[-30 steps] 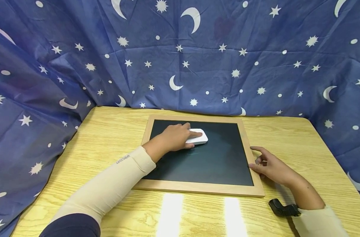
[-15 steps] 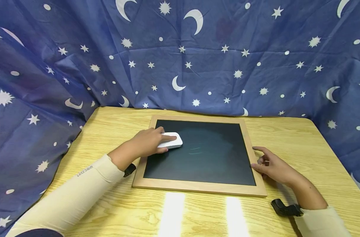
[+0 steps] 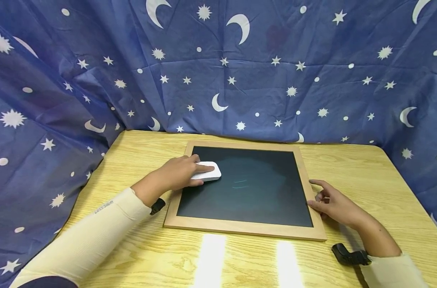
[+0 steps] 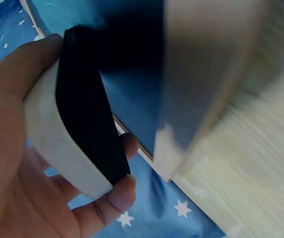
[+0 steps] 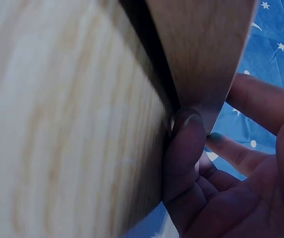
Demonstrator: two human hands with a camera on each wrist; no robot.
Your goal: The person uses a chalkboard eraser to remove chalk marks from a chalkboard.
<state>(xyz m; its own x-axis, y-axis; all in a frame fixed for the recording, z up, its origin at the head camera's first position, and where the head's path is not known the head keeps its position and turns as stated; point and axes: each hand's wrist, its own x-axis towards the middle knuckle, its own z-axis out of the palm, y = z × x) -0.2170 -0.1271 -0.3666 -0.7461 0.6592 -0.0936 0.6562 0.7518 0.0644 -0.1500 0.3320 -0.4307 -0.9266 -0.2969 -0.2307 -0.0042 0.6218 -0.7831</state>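
Observation:
A framed chalkboard [image 3: 268, 204] lies on the table, two faint chalk strokes [image 3: 240, 185] near its middle. My left hand [image 3: 178, 172] holds a white chalkboard eraser [image 3: 212, 171] over the left part of the dark surface, index finger stretched along its top. In the left wrist view the eraser's black felt [image 4: 89, 104] shows, with thumb and fingertips around its white body. At the right side, my right hand [image 3: 335, 204] grips the wooden frame [image 3: 308, 192], thumb on its edge. Curled fingers of that hand sit at the frame's side in the right wrist view.
The wooden table [image 3: 366, 176] extends around the board, with two bright light reflections along its front. A blue curtain [image 3: 261, 80] with moons and stars hangs behind and beside it. Black wrist cameras [image 3: 349, 256] are strapped to both forearms.
My left hand has slid the eraser leftward from the board's middle, uncovering the chalk strokes; over the last half second it has hardly moved. The right hand stays at the frame.

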